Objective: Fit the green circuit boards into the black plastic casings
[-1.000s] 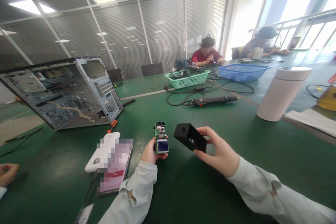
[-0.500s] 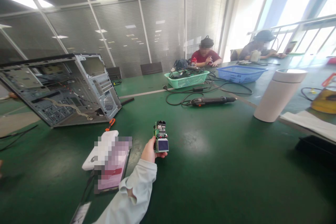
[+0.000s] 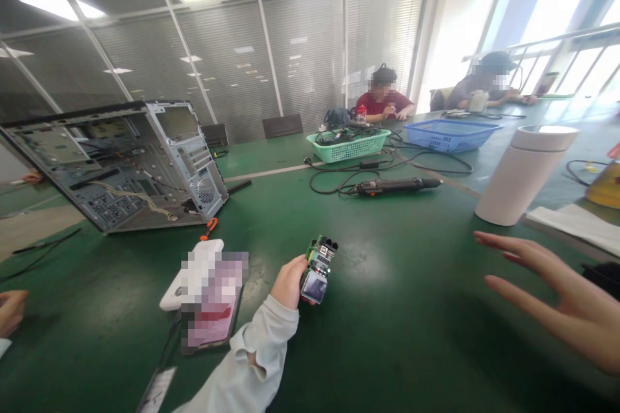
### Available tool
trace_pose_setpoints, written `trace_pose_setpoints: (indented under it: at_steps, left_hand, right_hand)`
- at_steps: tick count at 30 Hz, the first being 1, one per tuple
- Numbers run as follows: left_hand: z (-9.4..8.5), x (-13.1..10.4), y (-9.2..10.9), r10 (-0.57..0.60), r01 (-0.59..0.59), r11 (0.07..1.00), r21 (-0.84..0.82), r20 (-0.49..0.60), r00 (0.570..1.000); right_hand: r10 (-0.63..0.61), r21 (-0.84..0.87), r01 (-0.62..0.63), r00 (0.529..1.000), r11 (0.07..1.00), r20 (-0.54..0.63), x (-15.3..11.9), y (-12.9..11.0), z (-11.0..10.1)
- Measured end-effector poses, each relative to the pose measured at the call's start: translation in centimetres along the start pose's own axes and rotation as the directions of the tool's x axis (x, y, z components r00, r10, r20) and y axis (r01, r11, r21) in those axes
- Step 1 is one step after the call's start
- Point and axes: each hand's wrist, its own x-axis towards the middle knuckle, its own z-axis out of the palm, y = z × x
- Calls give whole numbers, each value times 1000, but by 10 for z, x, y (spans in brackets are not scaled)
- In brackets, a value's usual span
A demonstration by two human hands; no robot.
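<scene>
A small green circuit board with a little screen and two black round parts is in my left hand, gripped by its left side above the green table. The board tilts to the right, its screen end toward me. My right hand reaches in from the right edge with its fingers spread and nothing in them, below a pale cup. A white device and a pink phone-like item lie left of my left hand, partly pixelated.
An open computer case stands at the left. Behind are an electric screwdriver, a green basket of cables and a blue basket. Two people sit at the far side; another person's hand shows at the left edge.
My right hand has come into view from the right, open. My left hand has moved slightly right and down, and the board has tilted clockwise. Another person's hand shows more at the left edge.
</scene>
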Motion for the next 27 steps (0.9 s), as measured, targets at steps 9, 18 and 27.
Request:
trace_pose_setpoints:
  at_steps: [9, 18, 27]
  left_hand:
    - [9, -13, 13, 149, -170, 958, 229, 107, 983]
    - [7, -15, 10, 199, -268, 887, 375, 214, 956]
    - [1, 1, 6, -42, 50, 998, -32, 208, 977]
  right_hand:
    - [-152, 529, -118, 886, 840, 439, 64, -89, 100]
    - [86, 313, -555, 577, 771, 812, 67, -112, 130]
    - [12, 203, -901, 225, 384, 974, 69, -109, 123]
